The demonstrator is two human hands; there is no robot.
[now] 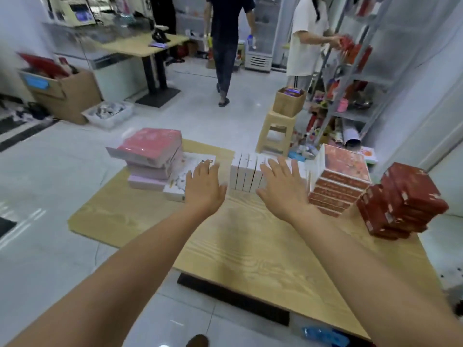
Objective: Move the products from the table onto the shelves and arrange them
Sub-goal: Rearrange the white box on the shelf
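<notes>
Head view: both my arms reach out over the table (250,246), which fills the lower middle of the frame. My left hand (204,187) is flat, fingers straight and a little spread, holding nothing. It lies over the near part of a flat white box (178,184) at centre left, and I cannot tell whether it touches. My right hand (283,187) is the same: palm down, fingers spread, nothing in it, its fingertips in front of the right end of a row of white boxes (244,174) standing on edge at the centre of the frame. The left part of that row shows in the gap between my hands.

Left of the flat box is a pink stack (152,156), its top box askew. Right of the row stands a red-topped stack (343,164), and further right, at the table's edge, a dark red stack (403,199) with its boxes staggered.

The shelves (355,76) rise at the upper right with red goods on them, and a person in a white top (308,38) reaches into them. Below that person a stool (274,131) carries a brown box (288,102). At top centre a person in dark clothes (226,33) has their back to me. A cardboard box (67,93) sits at the left.
</notes>
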